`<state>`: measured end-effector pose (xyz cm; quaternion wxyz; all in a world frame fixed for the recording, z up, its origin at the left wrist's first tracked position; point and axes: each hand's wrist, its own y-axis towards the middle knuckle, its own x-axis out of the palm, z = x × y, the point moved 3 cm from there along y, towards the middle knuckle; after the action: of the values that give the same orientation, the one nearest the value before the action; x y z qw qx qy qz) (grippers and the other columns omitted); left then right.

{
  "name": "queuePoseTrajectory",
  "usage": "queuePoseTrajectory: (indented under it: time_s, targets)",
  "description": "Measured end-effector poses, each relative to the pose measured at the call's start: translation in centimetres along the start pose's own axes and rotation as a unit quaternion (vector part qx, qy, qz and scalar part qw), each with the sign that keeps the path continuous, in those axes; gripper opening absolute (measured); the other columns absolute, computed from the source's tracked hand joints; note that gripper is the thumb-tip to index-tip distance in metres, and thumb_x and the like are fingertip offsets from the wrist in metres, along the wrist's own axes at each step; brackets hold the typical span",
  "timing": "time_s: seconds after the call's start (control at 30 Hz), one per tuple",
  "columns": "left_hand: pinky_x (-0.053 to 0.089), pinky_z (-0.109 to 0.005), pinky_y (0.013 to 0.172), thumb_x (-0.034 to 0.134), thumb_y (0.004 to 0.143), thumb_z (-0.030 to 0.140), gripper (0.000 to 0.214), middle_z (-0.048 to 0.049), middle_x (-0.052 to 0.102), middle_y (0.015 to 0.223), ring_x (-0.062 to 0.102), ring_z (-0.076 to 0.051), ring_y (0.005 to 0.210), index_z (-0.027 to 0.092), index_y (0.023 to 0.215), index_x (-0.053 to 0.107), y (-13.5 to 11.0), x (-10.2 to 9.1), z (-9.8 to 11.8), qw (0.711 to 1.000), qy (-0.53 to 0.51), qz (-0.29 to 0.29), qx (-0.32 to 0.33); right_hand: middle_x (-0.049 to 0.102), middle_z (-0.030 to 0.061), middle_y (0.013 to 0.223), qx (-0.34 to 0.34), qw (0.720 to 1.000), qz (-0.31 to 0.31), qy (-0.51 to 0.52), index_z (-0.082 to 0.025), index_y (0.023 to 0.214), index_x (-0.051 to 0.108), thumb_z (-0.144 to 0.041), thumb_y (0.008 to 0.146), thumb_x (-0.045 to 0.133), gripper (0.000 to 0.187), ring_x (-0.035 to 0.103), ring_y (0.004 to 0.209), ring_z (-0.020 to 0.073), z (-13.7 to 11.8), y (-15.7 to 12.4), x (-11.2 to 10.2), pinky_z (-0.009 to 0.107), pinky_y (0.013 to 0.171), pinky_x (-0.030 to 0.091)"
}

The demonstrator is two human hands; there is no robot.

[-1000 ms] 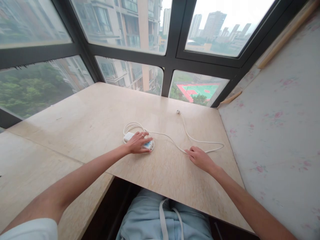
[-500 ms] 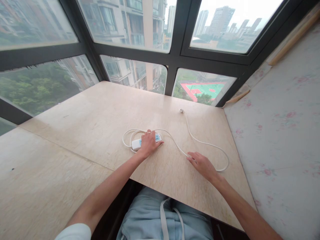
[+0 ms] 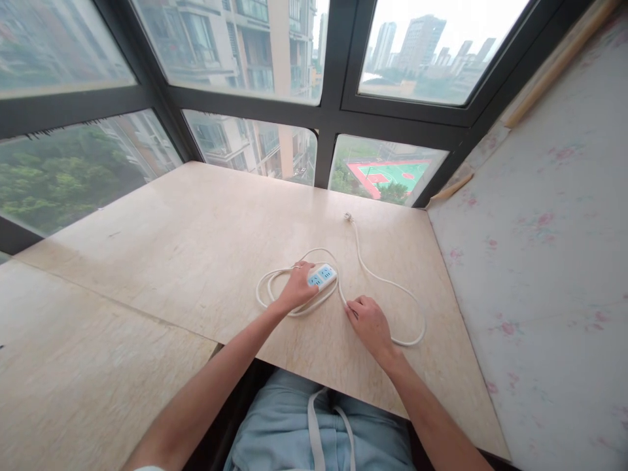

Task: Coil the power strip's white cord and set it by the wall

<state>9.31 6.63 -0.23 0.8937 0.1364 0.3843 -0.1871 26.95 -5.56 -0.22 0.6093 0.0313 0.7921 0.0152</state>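
Note:
A white power strip [image 3: 324, 275] with blue sockets lies on the beige stone-look tabletop [image 3: 196, 222]. My left hand [image 3: 297, 289] rests on its left end, fingers curled over it. The strip's white cord [image 3: 383, 281] loops around it and runs off to a plug [image 3: 348, 217] near the window. My right hand [image 3: 369, 322] sits just right of the strip, fingers pinched on the cord where it passes the strip.
Dark-framed windows [image 3: 333, 114] close off the far side of the table. A floral-papered wall [image 3: 549, 248] stands at the right. My light blue trousers [image 3: 318, 432] show under the table's near edge. A lower tabletop section [image 3: 73, 366] extends to the left.
My left hand has slid the power strip rightward and toward the right hand. My right hand has moved left along the cord, and the cord's loops have tightened around the strip.

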Motion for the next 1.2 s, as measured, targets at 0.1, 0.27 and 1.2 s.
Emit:
queuePoseTrajectory:
  time_s: [0.1,0.27,1.2]
  targets:
    - [0.041,-0.041,0.105,0.066,0.076,0.033,0.048,-0.0119,0.059,0.124,0.053,-0.027,0.120,0.018,0.121,0.059,-1.0,-1.9,-1.4,0.996,0.054,-0.040,0.063,0.063,0.0047,0.082,0.002,1.000,0.001,-0.013,-0.021,0.087,0.068,-0.025,0.097,0.047,0.023,0.058,0.084,0.0182,0.1,0.2,0.4,0.026,0.073,0.039]
    - [0.035,-0.047,0.111,0.059,0.085,0.046,0.062,-0.0134,0.051,0.141,0.042,-0.031,0.134,0.021,0.140,0.045,-3.7,-1.5,-2.8,0.981,0.109,-0.082,0.140,0.062,0.0053,0.084,-0.004,0.999,0.016,-0.034,-0.020,0.123,0.061,-0.022,0.097,0.047,0.030,0.055,0.083,0.0182,0.2,0.2,1.9,0.026,0.070,0.037]
    - [0.038,-0.048,0.110,0.046,0.092,0.026,0.041,-0.0177,0.046,0.143,0.041,-0.028,0.136,0.016,0.132,0.049,-4.8,-0.3,2.6,0.987,0.016,0.158,0.015,0.058,0.0042,0.086,-0.021,0.997,-0.044,0.065,-0.021,0.129,0.059,-0.016,0.095,0.039,0.040,0.056,0.075,0.0143,1.2,0.8,1.0,0.023,0.069,0.041]
